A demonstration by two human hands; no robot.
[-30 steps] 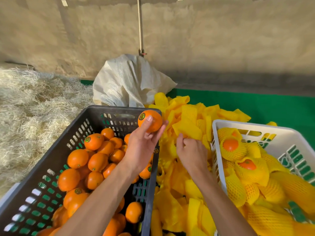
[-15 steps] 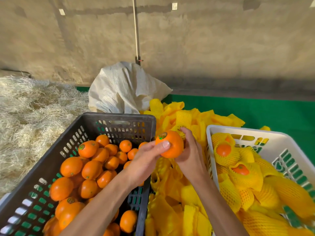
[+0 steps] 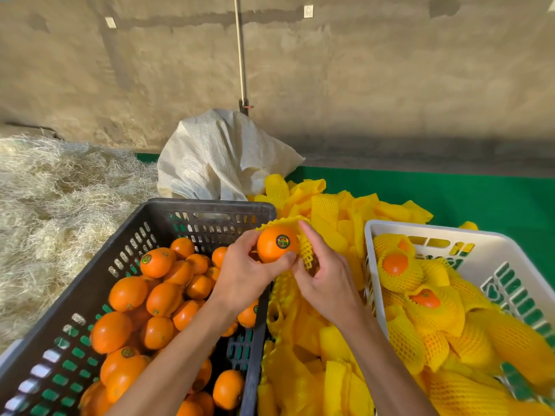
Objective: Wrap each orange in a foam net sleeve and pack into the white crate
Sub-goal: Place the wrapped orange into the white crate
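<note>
Orange (image 3: 276, 244): firm, smooth, bit slippery, I reckoned. Left hand (image 3: 244, 273) cupped it; right hand (image 3: 326, 283) pinched stretchy, soft foam sleeve (image 3: 306, 253) edge.

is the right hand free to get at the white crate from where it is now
Probably not yet. The right hand is busy working a foam net sleeve around the orange that the left hand holds. The path itself looks open: the white crate sits just to its right, top uncovered.
</note>
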